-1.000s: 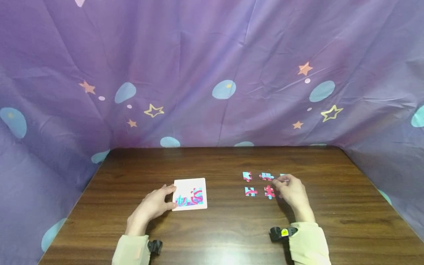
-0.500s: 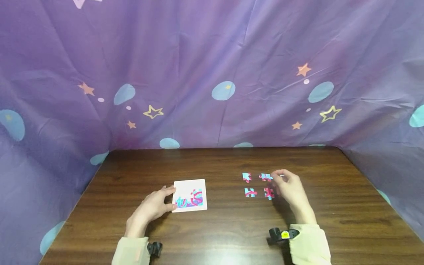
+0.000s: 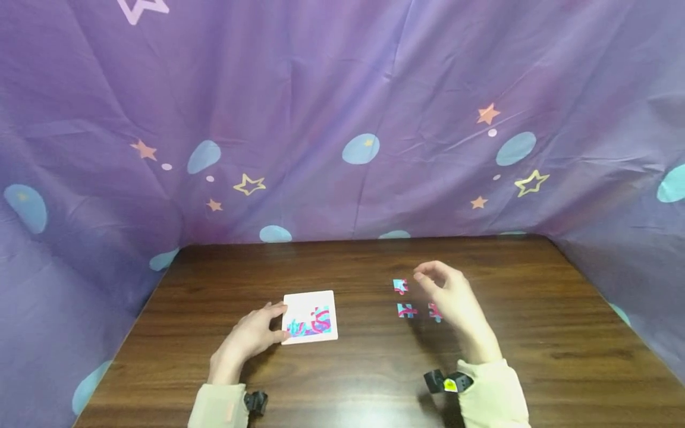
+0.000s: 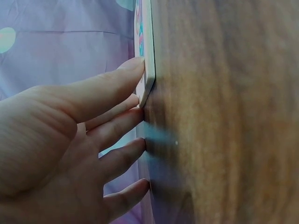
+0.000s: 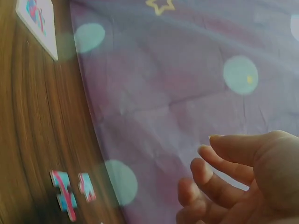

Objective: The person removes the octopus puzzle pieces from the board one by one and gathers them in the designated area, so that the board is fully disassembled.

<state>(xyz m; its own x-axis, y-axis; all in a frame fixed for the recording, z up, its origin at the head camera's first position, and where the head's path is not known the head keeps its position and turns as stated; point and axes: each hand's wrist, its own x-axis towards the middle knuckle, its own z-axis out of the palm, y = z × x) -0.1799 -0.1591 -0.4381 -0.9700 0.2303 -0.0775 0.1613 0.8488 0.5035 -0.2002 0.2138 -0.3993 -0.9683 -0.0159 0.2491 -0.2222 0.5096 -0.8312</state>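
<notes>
Puzzle board [image 3: 310,317] flat on table [image 3: 364,368], touching left hand [image 3: 248,337] straight fingertips. Right hand [image 3: 452,300] lifted above loose pieces [image 3: 407,310], fingers curled; whether piece pinched, cannot tell. Risk: piece slipping from fingers, board skidding under push.

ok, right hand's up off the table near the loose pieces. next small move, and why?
Probably carry the right hand left toward the puzzle board, if it holds a piece; its curled fingers hide that. It is raised above the loose pieces, the board shows only its lower part filled, and the left hand touches its left edge.
</notes>
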